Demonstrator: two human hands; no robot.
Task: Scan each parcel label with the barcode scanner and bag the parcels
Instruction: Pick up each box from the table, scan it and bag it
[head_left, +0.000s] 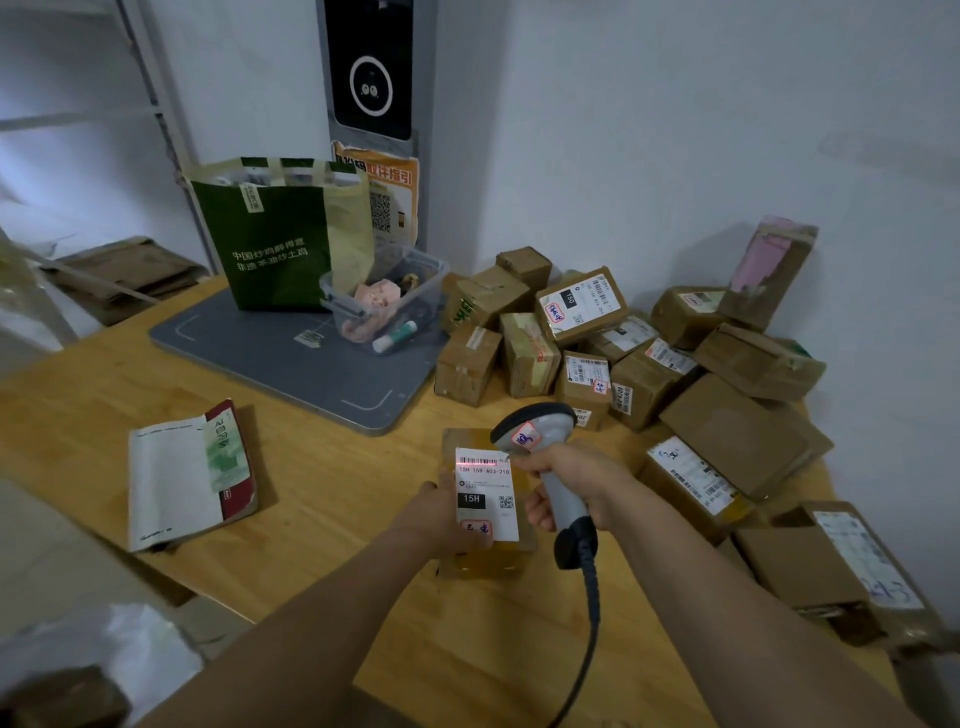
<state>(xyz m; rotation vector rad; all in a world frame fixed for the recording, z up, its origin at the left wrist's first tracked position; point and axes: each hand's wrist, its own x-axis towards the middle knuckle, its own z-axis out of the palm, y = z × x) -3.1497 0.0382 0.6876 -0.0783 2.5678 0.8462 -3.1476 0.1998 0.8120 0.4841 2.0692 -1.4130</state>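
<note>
The right grip (576, 483) clutches the scanner (535, 428); the left grip (447, 514) holds the parcel (488, 564), nearer the green bag (275, 249).

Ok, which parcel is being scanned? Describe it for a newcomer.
On the wooden table, look in front of the parcel pile by the wall. The left hand holds one parcel beside the grey scanner. Its label reads 15H, and only it has a red scan line across the barcode.
</note>
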